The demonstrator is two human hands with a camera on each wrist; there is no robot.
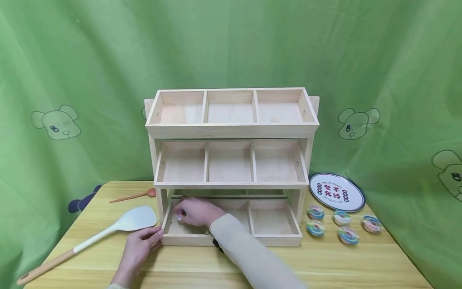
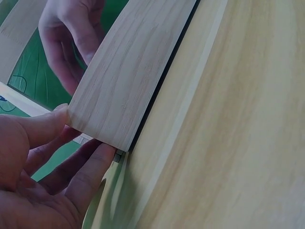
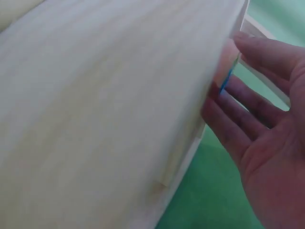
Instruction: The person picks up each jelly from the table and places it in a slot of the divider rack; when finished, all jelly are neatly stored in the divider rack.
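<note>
Five cups [image 1: 341,217] sit on the table [image 1: 202,269], right of the wooden rack [image 1: 231,132]. Sixth cup [image 3: 226,67] pinched in right hand [image 1: 198,212], at left compartment [image 1: 187,229] of bottom tray [image 1: 260,241]; floor contact unclear. Left hand [image 1: 138,245] grips that tray at front left. Judged early: one unreleased, five outside.

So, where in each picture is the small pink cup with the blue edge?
Head: the cup is left of centre, lower half, mostly hidden.
Left wrist: not visible.
Right wrist: upper right, pale pink with blue.
Shared landmark: the person's bare right hand, in all three views.
</note>
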